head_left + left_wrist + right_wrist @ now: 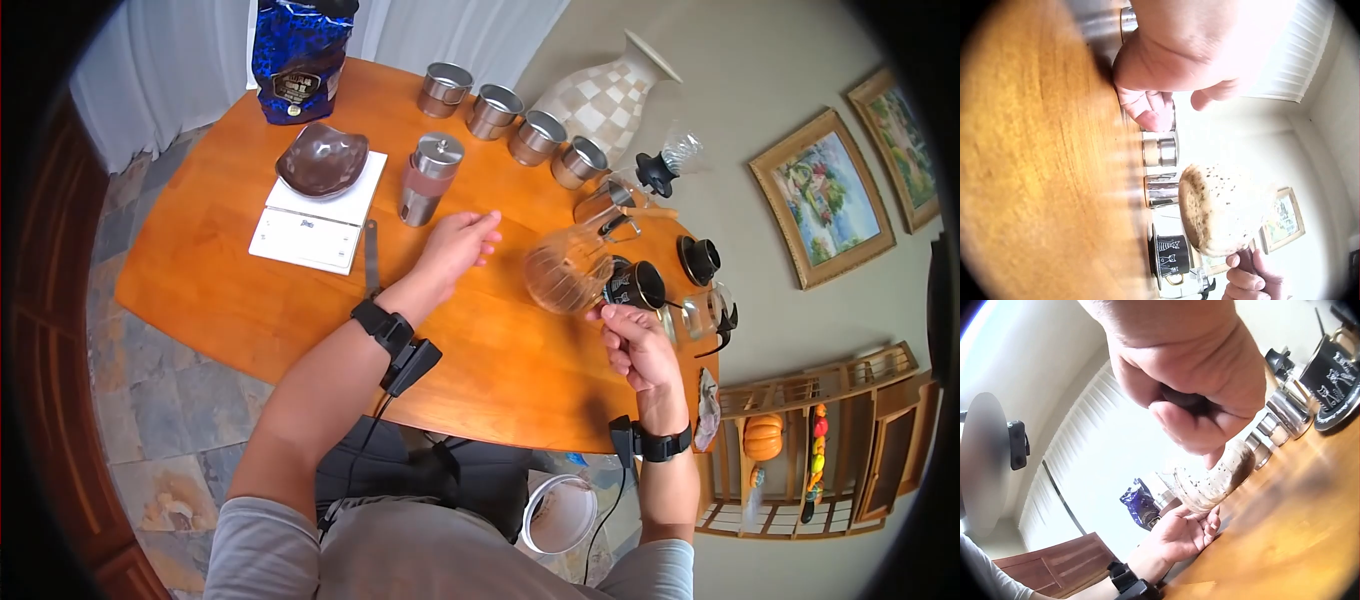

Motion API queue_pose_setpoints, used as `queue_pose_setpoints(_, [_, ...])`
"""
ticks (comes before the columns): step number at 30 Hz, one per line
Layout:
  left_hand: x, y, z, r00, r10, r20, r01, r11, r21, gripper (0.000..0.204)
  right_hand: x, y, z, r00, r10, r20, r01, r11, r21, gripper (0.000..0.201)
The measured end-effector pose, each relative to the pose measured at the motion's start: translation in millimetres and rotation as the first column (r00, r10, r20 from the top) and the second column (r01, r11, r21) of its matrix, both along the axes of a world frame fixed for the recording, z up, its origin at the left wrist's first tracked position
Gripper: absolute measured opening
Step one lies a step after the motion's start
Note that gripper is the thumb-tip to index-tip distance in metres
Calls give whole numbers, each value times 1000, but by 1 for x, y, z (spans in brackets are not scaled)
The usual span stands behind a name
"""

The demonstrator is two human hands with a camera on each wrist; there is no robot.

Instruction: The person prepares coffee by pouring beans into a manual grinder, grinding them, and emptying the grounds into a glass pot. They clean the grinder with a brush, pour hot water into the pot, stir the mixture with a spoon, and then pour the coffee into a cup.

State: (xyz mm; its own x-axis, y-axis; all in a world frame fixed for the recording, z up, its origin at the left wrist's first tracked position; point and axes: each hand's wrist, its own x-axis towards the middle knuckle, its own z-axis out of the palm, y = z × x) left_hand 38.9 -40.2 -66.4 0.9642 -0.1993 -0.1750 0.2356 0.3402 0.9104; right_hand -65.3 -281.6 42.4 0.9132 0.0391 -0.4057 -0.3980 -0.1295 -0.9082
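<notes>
My right hand [640,345] grips the dark handle of a rounded clear glass vessel [568,268], held up over the table's right side. In the left wrist view brown specks dot the wall of this vessel [1219,203], with a brown layer on the side facing the table. My left hand [458,250] is empty, held over the middle of the table, its fingers loosely bent. Just beyond it stands a coffee grinder [432,180] with a brown band. A black mug [642,287] with white cat drawings sits behind the glass vessel.
A brown bowl [322,162] rests on a white scale [302,240] at left, near a blue bag [298,60]. Several steel cups [495,112] line the far edge before a checkered vase [600,100]. At right stands a glass server [708,310]; a white bin [560,512] is below.
</notes>
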Motion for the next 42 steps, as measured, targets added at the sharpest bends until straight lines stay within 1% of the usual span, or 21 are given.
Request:
queue_pose_setpoints(2, [-4, 1, -1, 1000, -3, -9, 3, 1000, -9, 37, 2, -3, -1, 1000, -19, 10, 19, 1000, -13, 24])
queue_pose_setpoints(4, [-3, 1, 2, 1000, -6, -2, 5, 1000, -14, 37, 3, -9, -2, 1000, -16, 18, 18, 994, -109, 24])
queue_pose_setpoints(5, [-2, 1, 1, 1000, -2, -3, 2, 1000, -14, 37, 3, -9, -3, 1000, 23, -13, -25, 994, -103, 25])
queue_pose_setpoints(6, [-1, 0, 0, 1000, -5, -1, 5, 1000, -12, 37, 4, -7, -4, 1000, 26, -14, -28, 994, -101, 25])
queue_pose_setpoints(8, [-2, 0, -1, 1000, -10, -6, 10, 1000, -4, 37, 1, 2, -7, 999, 50, -22, -50, 998, -30, 25])
queue_pose_setpoints(10, [-3, 1, 0, 1000, 3, 2, -3, 1000, -12, 36, 2, 3, -6, 999, 49, 8, -49, 998, -38, 24])
queue_pose_setpoints(12, [-1, 1, -1, 1000, -2, -3, 2, 1000, -2, 36, 5, 0, -5, 999, -42, 16, 43, 998, -41, 24])
queue_pose_setpoints(15, [1, -1, -3, 1000, -5, -6, 5, 1000, -2, 36, 7, -6, -7, 999, 10, -36, -13, 995, -94, 24])
queue_pose_setpoints(16, [0, -2, -3, 1000, -7, -4, 7, 1000, -8, 36, 6, -5, -8, 999, 4, -40, -7, 995, -95, 24])
queue_pose_setpoints(19, [-2, -2, 0, 1000, 12, -9, -12, 1000, 3, 36, 5, 5, -6, 999, 7, -41, -9, 999, -39, 23])
queue_pose_setpoints(21, [-2, -3, -1, 1000, 4, -14, -4, 1000, 2, 35, 7, 2, -8, 998, -61, -1, 61, 998, 11, 23])
queue_pose_setpoints(22, [0, -1, -1, 1000, -5, -11, 5, 1000, -1, 35, 9, -1, -10, 999, -46, 4, 46, 999, 8, 23])
queue_pose_setpoints(24, [0, 0, -1, 1000, 2, -11, -2, 1000, 5, 35, 9, -6, -13, 1000, -29, -13, 28, 998, -61, 24])
queue_pose_setpoints(25, [0, -2, -1, 1000, -7, -15, 7, 1000, 16, 35, 9, -8, -14, 999, 17, -48, -20, 998, -59, 25])
queue_pose_setpoints(30, [0, -2, -3, 1000, 1, -7, -1, 1000, -4, 35, 5, 0, -8, 999, -6, -35, 6, 1000, 9, 24])
queue_pose_setpoints(32, [0, -1, -3, 1000, 2, -8, -2, 1000, -8, 35, 7, -6, -9, 1000, 8, 4, -7, 995, -99, 24])
queue_pose_setpoints(33, [0, -1, -3, 1000, -1, -8, 0, 1000, -9, 36, 6, -6, -8, 1000, 7, 4, -7, 995, -99, 24])
queue_pose_setpoints(35, [0, -3, -2, 1000, -15, -6, 14, 1000, -9, 36, 2, -5, -8, 995, 86, -60, -91, 993, -82, 25])
queue_pose_setpoints(39, [-2, -1, 0, 1000, 5, -3, -5, 1000, 3, 38, -1, -1, -13, 998, 55, -23, -56, 998, -29, 25])
queue_pose_setpoints(41, [-2, 0, 0, 1000, 8, -7, -8, 1000, 6, 38, -1, -3, -12, 1000, 5, 5, -5, 995, -97, 24])
queue_pose_setpoints(42, [-1, 0, 0, 1000, 6, -10, -6, 1000, 3, 39, -1, -5, -13, 1000, 7, 6, -7, 995, -96, 24])
